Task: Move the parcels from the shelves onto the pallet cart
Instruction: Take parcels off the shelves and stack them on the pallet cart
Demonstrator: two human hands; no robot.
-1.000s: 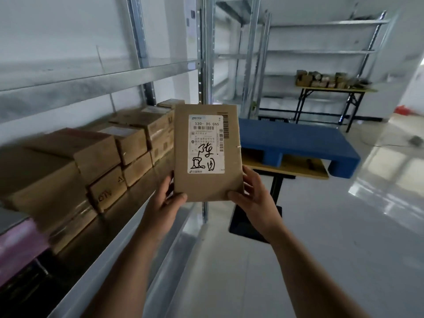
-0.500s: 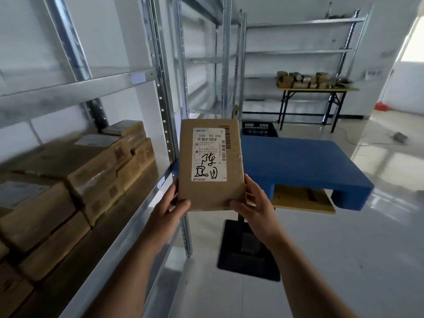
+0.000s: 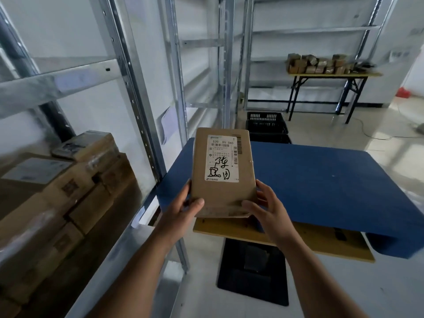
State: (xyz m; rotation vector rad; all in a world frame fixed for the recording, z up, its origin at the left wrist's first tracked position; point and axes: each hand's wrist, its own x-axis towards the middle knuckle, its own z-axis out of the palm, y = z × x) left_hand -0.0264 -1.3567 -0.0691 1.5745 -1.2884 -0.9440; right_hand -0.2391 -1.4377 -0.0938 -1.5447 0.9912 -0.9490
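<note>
I hold a flat brown cardboard parcel (image 3: pixel 223 191) with a white shipping label and black handwriting, tilted up toward me. My left hand (image 3: pixel 183 208) grips its lower left corner, thumb on the front. My right hand (image 3: pixel 267 207) grips the lower right corner. The parcel hangs over the near left edge of the blue pallet (image 3: pixel 321 180), which lies on a yellow-topped cart (image 3: pixel 298 239). Several more brown parcels (image 3: pixel 75 191) are stacked on the metal shelf (image 3: pixel 46 86) at my left.
A shelf upright (image 3: pixel 137 111) stands between the stacked parcels and the pallet. A black base plate (image 3: pixel 252 271) lies on the floor under the cart. A black crate (image 3: pixel 267 125) sits behind the pallet. Far right, a folding table (image 3: pixel 332 75) carries several small boxes.
The view has swung right and closer to the pallet. The parcel, held in both hands throughout, has travelled from in front of the shelf to above the pallet's near edge.
</note>
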